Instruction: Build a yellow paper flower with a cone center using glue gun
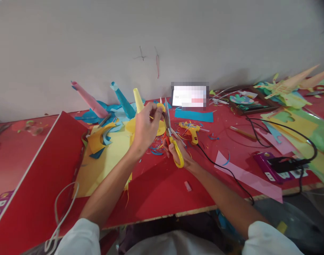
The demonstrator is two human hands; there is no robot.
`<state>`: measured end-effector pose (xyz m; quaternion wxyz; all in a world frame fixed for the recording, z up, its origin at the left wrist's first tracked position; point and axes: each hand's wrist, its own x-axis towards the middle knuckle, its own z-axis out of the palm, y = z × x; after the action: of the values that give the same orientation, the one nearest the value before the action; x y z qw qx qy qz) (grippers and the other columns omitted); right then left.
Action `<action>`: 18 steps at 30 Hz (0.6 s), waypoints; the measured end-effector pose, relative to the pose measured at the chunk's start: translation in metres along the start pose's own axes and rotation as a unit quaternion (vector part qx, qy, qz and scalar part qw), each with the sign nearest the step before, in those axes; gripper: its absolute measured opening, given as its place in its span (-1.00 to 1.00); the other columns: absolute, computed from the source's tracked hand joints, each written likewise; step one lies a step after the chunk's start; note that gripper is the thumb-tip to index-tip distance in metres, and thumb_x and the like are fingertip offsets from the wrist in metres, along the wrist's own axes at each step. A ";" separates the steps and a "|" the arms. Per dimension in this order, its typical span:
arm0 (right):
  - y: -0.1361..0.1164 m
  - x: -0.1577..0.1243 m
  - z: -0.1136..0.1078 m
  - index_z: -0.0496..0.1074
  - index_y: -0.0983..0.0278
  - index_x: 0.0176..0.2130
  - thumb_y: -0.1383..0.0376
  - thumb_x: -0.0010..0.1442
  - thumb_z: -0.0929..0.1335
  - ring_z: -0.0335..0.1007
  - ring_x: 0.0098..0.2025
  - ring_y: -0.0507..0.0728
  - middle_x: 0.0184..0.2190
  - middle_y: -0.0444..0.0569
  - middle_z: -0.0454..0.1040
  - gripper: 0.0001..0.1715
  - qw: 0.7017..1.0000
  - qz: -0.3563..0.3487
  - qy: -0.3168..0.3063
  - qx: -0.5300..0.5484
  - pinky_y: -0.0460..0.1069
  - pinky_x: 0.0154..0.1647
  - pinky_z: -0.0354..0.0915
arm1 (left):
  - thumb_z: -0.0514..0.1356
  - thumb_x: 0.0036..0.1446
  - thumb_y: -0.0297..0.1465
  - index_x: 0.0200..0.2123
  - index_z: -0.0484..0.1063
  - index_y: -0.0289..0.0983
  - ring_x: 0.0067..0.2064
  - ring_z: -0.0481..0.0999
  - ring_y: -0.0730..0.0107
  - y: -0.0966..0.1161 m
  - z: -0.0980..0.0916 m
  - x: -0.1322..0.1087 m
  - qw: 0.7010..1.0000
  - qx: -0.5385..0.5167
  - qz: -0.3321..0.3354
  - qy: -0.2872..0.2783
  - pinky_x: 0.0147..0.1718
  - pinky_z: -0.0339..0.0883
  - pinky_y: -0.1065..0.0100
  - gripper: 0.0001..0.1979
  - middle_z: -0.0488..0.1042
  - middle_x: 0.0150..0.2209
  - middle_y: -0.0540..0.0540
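My left hand (146, 125) is raised above the red table (156, 191), fingers pinched on a small yellow paper piece (160, 106). My right hand (179, 154) grips yellow-handled scissors (172, 138), blades pointing up and meeting the yellow piece beside my left fingers. A yellow paper cone (137, 100) stands just behind my left hand. Paper shreds (158, 145) lie on the table under both hands.
A yellow glue gun (190, 129) lies right of the scissors, its black cord (225, 170) running to a purple power strip (273, 164). Yellow sheets (103, 159), blue and pink paper cones and scraps sit left and behind. A pink strip (246, 177) lies right. Wall behind.
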<state>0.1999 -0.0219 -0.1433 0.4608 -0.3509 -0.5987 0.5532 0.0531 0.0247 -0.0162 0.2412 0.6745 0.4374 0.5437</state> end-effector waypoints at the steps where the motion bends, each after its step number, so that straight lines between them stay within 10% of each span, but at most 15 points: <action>1: 0.001 0.000 0.000 0.32 0.16 -0.22 -0.49 0.20 0.24 0.13 -0.58 0.02 -0.53 -0.22 0.23 -0.20 1.000 0.000 0.002 0.005 -0.04 -0.60 0.14 | 0.17 0.45 -0.21 -0.35 0.37 -0.20 -0.41 0.46 0.49 0.000 0.000 0.000 1.000 0.000 0.000 -0.005 -0.44 0.33 0.38 -0.71 0.51 -0.42 -0.02; 13: -0.001 -0.001 0.000 0.35 0.17 -0.20 -0.46 0.25 0.22 0.12 -0.54 0.02 -0.47 -0.20 0.26 -0.22 1.000 -0.006 -0.013 -0.025 -0.03 -0.54 0.15 | 0.15 0.44 -0.19 -0.38 0.21 -0.17 -0.51 0.23 0.50 -0.005 0.001 -0.003 0.999 0.024 -0.003 0.029 -0.54 0.16 0.37 -0.67 0.23 -0.50 0.07; 18: 0.000 -0.001 0.002 0.34 0.17 -0.21 -0.47 0.23 0.23 0.11 -0.57 0.02 -0.52 -0.22 0.23 -0.21 1.000 0.004 -0.012 0.000 -0.04 -0.58 0.12 | 0.13 0.45 -0.25 -0.35 0.30 -0.19 -0.45 0.37 0.50 -0.005 0.003 -0.004 1.000 0.026 0.012 0.008 -0.46 0.30 0.37 -0.73 0.42 -0.44 0.02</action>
<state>0.1988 -0.0233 -0.1437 0.4513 -0.3465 -0.6026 0.5596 0.0538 0.0240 -0.0232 0.2139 0.6809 0.4452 0.5407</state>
